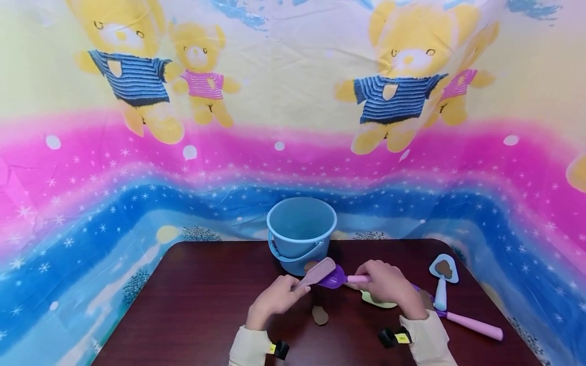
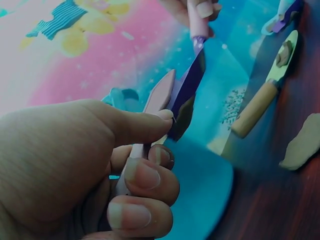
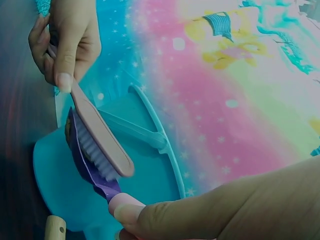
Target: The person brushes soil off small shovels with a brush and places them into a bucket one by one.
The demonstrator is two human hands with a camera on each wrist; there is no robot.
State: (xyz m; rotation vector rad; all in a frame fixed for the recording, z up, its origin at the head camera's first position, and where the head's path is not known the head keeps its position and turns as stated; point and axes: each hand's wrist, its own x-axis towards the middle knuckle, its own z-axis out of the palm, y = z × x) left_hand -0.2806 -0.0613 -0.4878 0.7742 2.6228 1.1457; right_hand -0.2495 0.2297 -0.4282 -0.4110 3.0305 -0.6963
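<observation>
My left hand [image 1: 276,297] grips the handle of a pink brush [image 3: 102,132]. In my right hand [image 1: 389,284] is the pink handle of a small purple toy shovel [image 1: 338,278]. The right wrist view shows the brush's pale bristles [image 3: 92,150] against the shovel's blade. A brown patch of what looks like clay or mud [image 1: 310,265] is on the blade, partly hidden by the brush. Both tools are held close to the front of a blue bucket [image 1: 297,248], whose handle hangs forward. A flat brown piece [image 1: 320,315] lies on the table below the brush.
Beneath my right hand lies a light green shovel [image 1: 377,301] with a wooden handle [image 2: 255,107]. Further right are a light blue shovel [image 1: 440,295] bearing a brown patch and another pink-handled shovel [image 1: 473,325]. A bear-print cloth [image 1: 274,162] hangs behind the dark table [image 1: 206,305].
</observation>
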